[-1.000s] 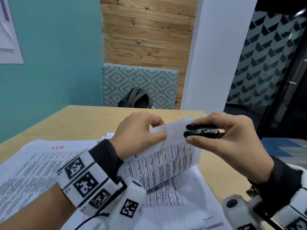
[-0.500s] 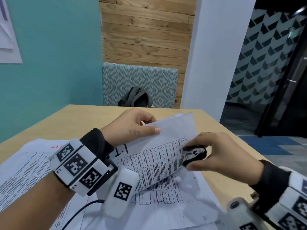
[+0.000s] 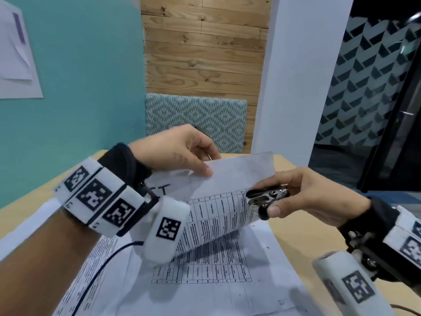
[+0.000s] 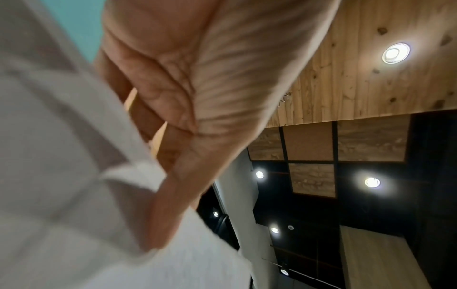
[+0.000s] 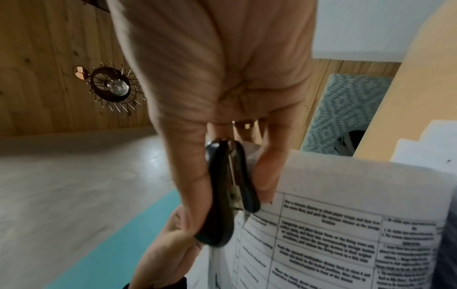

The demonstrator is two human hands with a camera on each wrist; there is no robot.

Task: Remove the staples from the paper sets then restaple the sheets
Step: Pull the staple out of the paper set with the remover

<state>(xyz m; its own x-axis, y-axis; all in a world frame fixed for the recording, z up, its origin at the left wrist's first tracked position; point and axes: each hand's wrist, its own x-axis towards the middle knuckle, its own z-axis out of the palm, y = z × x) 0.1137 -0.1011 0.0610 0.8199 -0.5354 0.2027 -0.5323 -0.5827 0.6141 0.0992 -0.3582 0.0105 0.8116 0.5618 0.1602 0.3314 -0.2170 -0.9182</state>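
A stapled set of printed sheets [image 3: 218,208] is folded back and lifted off the table, its table-printed page facing me. My left hand [image 3: 182,153] pinches its upper edge between thumb and fingers; in the left wrist view the blurred sheets [image 4: 74,176] fill the lower left under my left hand [image 4: 188,97]. My right hand [image 3: 303,195] grips a black staple remover [image 3: 266,197] with metal claws squeezed together at the sheet's right edge. In the right wrist view the staple remover [image 5: 227,195] sits between thumb and forefinger, its claws at the corner of the sheets [image 5: 346,224].
More printed sheets [image 3: 205,281] lie flat on the light wooden table [image 3: 284,224] beneath my hands. A patterned chair back [image 3: 196,119] stands behind the table's far edge. A white pillar [image 3: 296,87] rises at the back right.
My right hand dropped from the sheet's top corner to its right edge with the staple remover. My left hand raised the paper set and tilted it further back.
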